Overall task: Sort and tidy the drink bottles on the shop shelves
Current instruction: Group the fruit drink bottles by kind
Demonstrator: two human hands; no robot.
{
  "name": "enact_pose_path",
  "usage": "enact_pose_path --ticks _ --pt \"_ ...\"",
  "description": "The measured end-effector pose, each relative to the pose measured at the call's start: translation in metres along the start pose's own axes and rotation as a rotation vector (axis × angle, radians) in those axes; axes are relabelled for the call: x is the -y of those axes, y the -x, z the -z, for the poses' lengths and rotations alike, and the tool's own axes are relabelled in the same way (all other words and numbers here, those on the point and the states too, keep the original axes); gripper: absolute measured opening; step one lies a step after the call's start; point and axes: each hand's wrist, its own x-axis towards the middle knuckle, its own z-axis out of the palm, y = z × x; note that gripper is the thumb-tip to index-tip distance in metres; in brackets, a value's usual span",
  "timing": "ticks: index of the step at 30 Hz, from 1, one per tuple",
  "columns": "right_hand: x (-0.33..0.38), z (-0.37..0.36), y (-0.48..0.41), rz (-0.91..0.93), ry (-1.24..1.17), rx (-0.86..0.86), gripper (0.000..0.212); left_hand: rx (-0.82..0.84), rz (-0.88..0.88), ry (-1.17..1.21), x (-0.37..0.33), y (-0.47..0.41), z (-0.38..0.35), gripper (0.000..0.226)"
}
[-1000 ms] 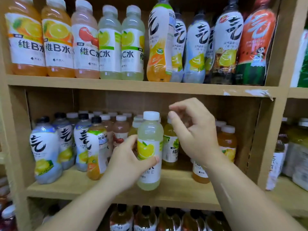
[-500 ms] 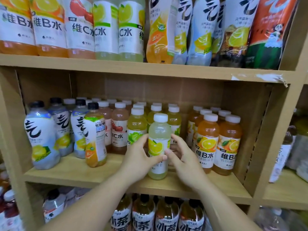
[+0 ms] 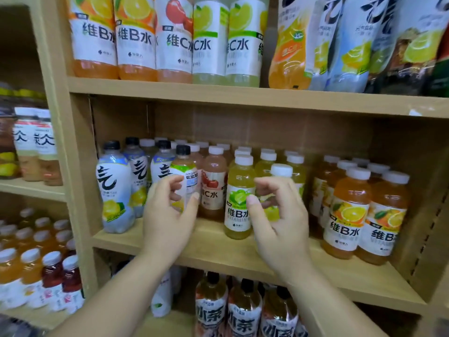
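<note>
**A:** What did the shelving show, biggest things first?

**B:** The middle shelf (image 3: 218, 249) looked mostly in order. The pale-blue bottles (image 3: 114, 190) stood at its left end, red-labelled and yellow-green ones ran through the centre, and the orange bottles (image 3: 349, 215) filled the right end in rows. I judged the sorting well along but not finished.

**A:** What was left?

**B:** The slim black-capped bottle (image 3: 184, 166), I'd say. It stood between the pale-blue group and the red-label bottle (image 3: 213, 188), and its small print seemed to face outward.

**A:** And the hands?

**B:** The left hand (image 3: 167, 222) was raised in front of that slim bottle. The right hand (image 3: 281, 227) was in front of the pale lemon bottle (image 3: 281, 170). That bottle's white cap showed above the knuckles, just right of the lime bottle (image 3: 239, 198), and its base was hidden.

**A:** Were they gripping?

**B:** Each hand's fingers (image 3: 171, 183) curved into a C, with the thumb apart from them. Blur hid whether either hand touched its bottle, so I could not tell.

**A:** What had changed in half a second?

**B:** Both hands had been cupping the pale lemon bottle, which stood in much the same spot. The left hand had since moved across to the slim bottle. The view had also swung left and brought in the neighbouring bay.
</note>
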Motion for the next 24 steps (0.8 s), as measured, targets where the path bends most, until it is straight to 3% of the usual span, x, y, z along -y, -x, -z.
enact_pose_path --ticks 2,4,7,10,14,19,24 --pt "0.009 -0.032 -0.006 -0.090 -0.069 0.168 0.027 -0.039 0.085 -0.046 0.020 -0.008 0.007 0.041" --pt "0.007 -0.065 -0.014 -0.273 -0.166 0.321 0.033 0.026 0.205 -0.073 0.039 -0.012 0.009 0.046" --pt "-0.011 -0.108 -0.027 -0.507 -0.208 0.415 0.028 0.160 0.280 -0.055 0.056 -0.011 0.006 0.047" --pt "-0.016 -0.129 -0.034 -0.597 -0.218 0.466 0.034 0.261 0.292 -0.004 0.059 -0.012 0.007 0.048" --pt "-0.013 -0.139 -0.036 -0.602 -0.191 0.448 0.044 0.307 0.289 0.056 0.064 -0.019 0.013 0.057" --pt "-0.003 -0.131 -0.031 -0.473 -0.200 0.421 0.050 0.301 0.217 0.157 0.050 -0.015 0.033 0.061" --pt "0.044 -0.082 -0.059 -0.325 -0.295 0.376 0.071 0.169 0.045 0.311 -0.009 -0.022 0.056 0.064"
